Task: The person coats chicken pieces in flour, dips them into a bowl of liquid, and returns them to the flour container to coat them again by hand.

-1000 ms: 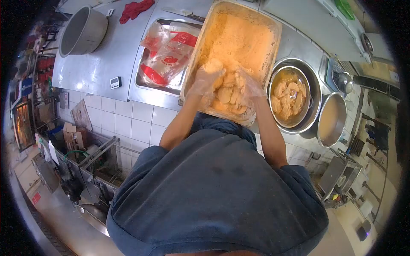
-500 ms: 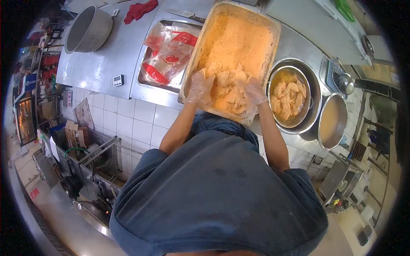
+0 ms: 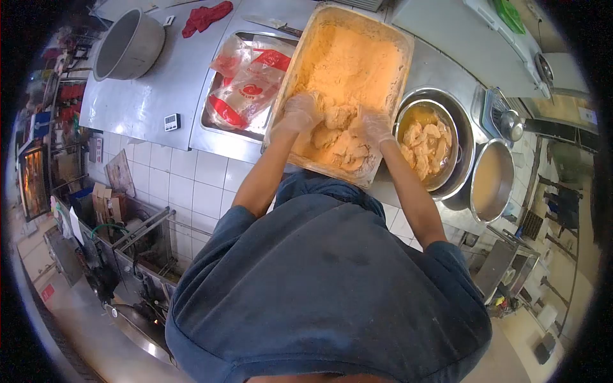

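Note:
A deep rectangular tray (image 3: 408,60) of orange breading flour (image 3: 357,51) lies in front of me, with flour-coated chicken pieces (image 3: 341,118) heaped in its near half. My left hand (image 3: 300,113), in a clear plastic glove, is inside the tray at the left of the heap, its fingers curled into the coated pieces. From the right side my gloved right hand (image 3: 377,126) reaches in, fingers bent around the edge of the same heap. Flour and chicken partly hide the fingertips of both hands.
Right of the tray, wet chicken pieces (image 3: 424,143) sit in a metal bowl (image 3: 454,137) inside a larger basin (image 3: 471,124). Beside it stands a pot of cloudy liquid (image 3: 493,179). Leftward are a metal tray with plastic bags (image 3: 249,89), a timer (image 3: 172,122), a big pot (image 3: 131,48) and a knife (image 3: 271,23).
My left hand has moved slightly up and away, and my right forearm is angled more outward. The heaped chicken between the hands has shifted. The whole view has drifted a little.

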Available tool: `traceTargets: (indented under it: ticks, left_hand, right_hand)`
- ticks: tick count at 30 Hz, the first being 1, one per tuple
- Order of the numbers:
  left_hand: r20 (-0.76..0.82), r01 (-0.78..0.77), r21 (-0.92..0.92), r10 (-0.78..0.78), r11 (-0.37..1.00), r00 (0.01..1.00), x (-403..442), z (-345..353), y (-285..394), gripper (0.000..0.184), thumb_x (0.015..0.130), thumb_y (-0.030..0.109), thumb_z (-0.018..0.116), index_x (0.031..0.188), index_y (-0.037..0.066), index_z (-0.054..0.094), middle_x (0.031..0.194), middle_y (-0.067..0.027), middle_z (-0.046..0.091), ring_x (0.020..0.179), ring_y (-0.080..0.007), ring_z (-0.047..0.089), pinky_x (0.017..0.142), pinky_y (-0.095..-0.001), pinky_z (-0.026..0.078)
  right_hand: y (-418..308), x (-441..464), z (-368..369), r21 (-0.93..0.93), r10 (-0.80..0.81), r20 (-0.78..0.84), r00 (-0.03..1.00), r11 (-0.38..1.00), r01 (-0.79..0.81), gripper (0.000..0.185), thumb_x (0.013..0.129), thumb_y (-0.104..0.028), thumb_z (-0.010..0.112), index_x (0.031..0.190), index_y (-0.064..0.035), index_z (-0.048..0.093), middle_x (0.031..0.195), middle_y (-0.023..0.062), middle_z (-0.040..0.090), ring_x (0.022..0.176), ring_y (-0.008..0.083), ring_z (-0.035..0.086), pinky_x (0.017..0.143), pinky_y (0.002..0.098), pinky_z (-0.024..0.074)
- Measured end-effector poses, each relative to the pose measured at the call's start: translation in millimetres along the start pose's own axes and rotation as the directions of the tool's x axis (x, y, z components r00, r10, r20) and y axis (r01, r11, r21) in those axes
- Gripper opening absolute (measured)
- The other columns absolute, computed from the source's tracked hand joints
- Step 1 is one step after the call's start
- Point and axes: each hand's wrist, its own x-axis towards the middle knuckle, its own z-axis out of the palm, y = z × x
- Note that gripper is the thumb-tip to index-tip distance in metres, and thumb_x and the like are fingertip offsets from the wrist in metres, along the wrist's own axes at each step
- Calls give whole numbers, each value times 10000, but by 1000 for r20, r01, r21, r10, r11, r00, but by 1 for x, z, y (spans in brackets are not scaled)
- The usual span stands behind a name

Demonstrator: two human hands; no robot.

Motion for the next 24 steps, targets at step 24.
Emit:
traceTargets:
  ticks: [24]
  left_hand:
    - [-432, -301, -785, -132, 541, 892, -41, -25, -14, 344, 798, 158, 748, 1103, 15, 683, 941, -149, 729, 874, -243, 708, 782, -339, 544]
  right_hand:
    - [8, 7, -71, 857, -10, 62, 998, 514, -48, 596, 885, -439, 706, 1337, -82, 552, 1016, 182, 700, 927, 325, 682, 851, 414, 532]
